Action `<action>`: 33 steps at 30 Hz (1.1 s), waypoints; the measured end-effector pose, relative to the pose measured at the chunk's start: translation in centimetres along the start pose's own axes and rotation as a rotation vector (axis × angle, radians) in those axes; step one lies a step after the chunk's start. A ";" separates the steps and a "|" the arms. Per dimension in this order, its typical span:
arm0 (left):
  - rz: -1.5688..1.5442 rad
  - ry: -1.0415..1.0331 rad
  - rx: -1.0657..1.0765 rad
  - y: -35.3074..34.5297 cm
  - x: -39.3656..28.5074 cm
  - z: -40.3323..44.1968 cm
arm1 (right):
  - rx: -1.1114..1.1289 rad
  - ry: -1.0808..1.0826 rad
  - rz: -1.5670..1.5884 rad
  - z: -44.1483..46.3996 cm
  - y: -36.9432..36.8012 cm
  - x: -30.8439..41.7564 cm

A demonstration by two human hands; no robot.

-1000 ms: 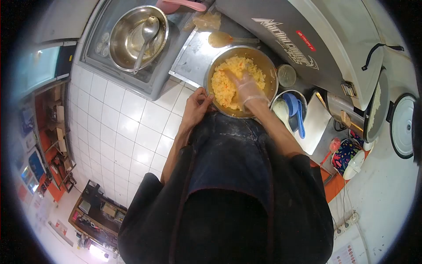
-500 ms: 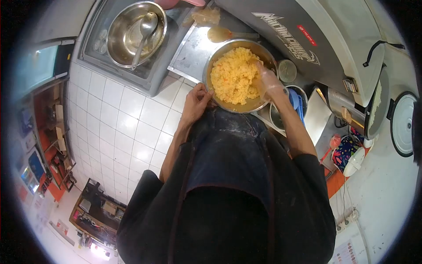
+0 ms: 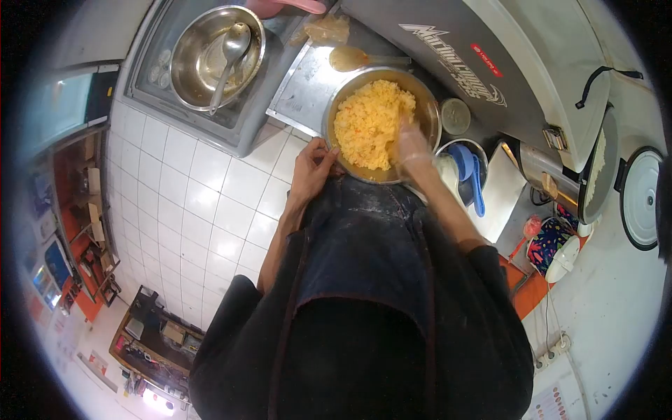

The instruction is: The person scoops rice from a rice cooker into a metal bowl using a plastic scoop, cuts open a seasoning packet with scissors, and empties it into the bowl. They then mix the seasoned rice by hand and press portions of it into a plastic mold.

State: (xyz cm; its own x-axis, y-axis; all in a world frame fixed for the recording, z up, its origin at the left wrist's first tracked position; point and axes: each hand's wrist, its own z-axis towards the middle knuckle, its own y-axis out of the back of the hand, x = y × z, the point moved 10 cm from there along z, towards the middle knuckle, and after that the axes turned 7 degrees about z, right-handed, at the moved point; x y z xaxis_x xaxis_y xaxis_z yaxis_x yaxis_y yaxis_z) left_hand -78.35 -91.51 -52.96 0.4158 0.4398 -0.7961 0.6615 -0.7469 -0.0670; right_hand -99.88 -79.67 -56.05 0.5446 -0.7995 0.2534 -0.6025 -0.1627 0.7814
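A steel bowl (image 3: pixel 428 105) holds a mound of yellow rice (image 3: pixel 371 122) with small orange bits. My left hand (image 3: pixel 315 166) pinches the bowl's rim at its left side. Inside the bowl, at the right edge of the rice, is my right hand (image 3: pixel 414 148) in a clear thin glove. Motion smears its fingers, so their shape and anything in them cannot be made out. Behind the bowl lies a wooden spatula (image 3: pixel 348 59).
At the upper left, a steel basin (image 3: pixel 183 63) holds a large spoon (image 3: pixel 236 42). Right of the bowl are a lidded jar (image 3: pixel 456 116) and a container with a blue scoop (image 3: pixel 477 185). A grey lid (image 3: pixel 448 42) stands behind.
My right hand moved from the middle of the rice to the bowl's right side, then slightly back left and nearer to me. My left hand stayed at the rim. The rice mound changed shape.
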 end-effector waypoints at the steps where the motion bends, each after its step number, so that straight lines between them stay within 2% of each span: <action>1: -0.001 -0.009 0.001 0.0 0.0 0.2 | -0.009 0.002 -0.002 -0.7 1.9 0.8; 3: -0.065 0.002 -0.025 0.2 0.5 -0.2 | 0.258 -0.028 0.288 -3.8 2.1 1.8; 4: -0.065 0.007 -0.028 0.2 0.5 -0.1 | 0.055 0.159 0.426 -3.9 4.0 2.5; 5: -0.066 0.014 -0.014 0.1 0.5 0.0 | 0.062 0.156 0.431 -3.6 4.5 2.6; 6: -0.068 0.025 0.002 -0.1 0.5 -0.4 | 0.179 -0.036 0.339 -3.5 6.0 3.0; 8: -0.062 0.011 0.024 -0.3 1.4 -0.1 | 0.314 -0.208 0.270 -4.7 6.7 3.7; 9: -0.062 -0.007 0.040 -0.4 1.4 0.1 | 0.304 -0.208 0.273 -4.6 4.7 3.3; 11: -0.003 -0.029 0.021 0.3 0.6 0.1 | 0.038 -0.002 0.233 -3.2 2.0 2.8; 13: 0.052 -0.035 -0.020 0.7 -0.2 0.0 | 0.058 0.031 0.297 -3.3 4.7 4.1; 15: 0.038 -0.016 0.013 0.3 -0.6 -0.1 | 0.088 -0.201 0.600 -2.2 6.2 3.1; 16: 0.042 -0.019 0.014 0.4 -0.4 0.2 | 0.017 -0.245 0.404 -1.7 8.0 3.5; 17: 0.028 -0.027 0.023 0.2 0.0 0.6 | 0.009 -0.247 0.408 -0.5 6.9 4.0; 19: 0.015 -0.030 0.039 -0.2 0.0 0.7 | -0.109 -0.059 0.202 1.2 5.5 6.8; 20: 0.033 -0.036 0.039 -0.3 -0.3 0.6 | -0.110 0.165 0.164 0.4 5.2 8.9; 21: 0.056 -0.050 0.036 -0.1 -0.8 0.8 | -0.116 0.168 0.167 -0.4 5.9 9.3; 23: 0.056 -0.040 0.009 0.2 -1.1 0.6 | 0.150 0.444 -0.086 -3.2 4.2 12.4; 24: 0.052 -0.031 -0.017 0.4 -1.2 0.6 | 0.145 0.448 -0.089 -4.1 4.4 11.6; 26: 0.049 -0.060 -0.023 0.8 -1.0 0.7 | 0.204 0.625 -0.187 -6.1 3.3 9.9; 27: 0.045 -0.084 -0.017 0.6 -0.8 1.0 | 0.196 0.624 -0.191 -5.2 3.3 8.8; 29: 0.047 -0.091 0.005 0.9 0.3 1.7 | 0.330 0.447 0.087 -1.3 2.2 5.3; 31: 0.057 -0.092 0.036 0.3 0.0 1.6 | 0.356 0.488 0.138 -0.6 2.7 5.9; 33: 0.040 -0.016 -0.035 0.7 -0.5 1.3 | 0.043 0.160 0.180 -2.3 6.2 7.0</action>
State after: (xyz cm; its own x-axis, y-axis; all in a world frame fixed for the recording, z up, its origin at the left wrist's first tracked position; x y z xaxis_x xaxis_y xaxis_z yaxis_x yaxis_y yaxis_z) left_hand -78.88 -92.93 -53.45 0.4330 0.4016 -0.8070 0.6661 -0.7458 -0.0138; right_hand -98.48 -84.89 -48.09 0.5094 -0.7165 0.4765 -0.7207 -0.0527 0.6912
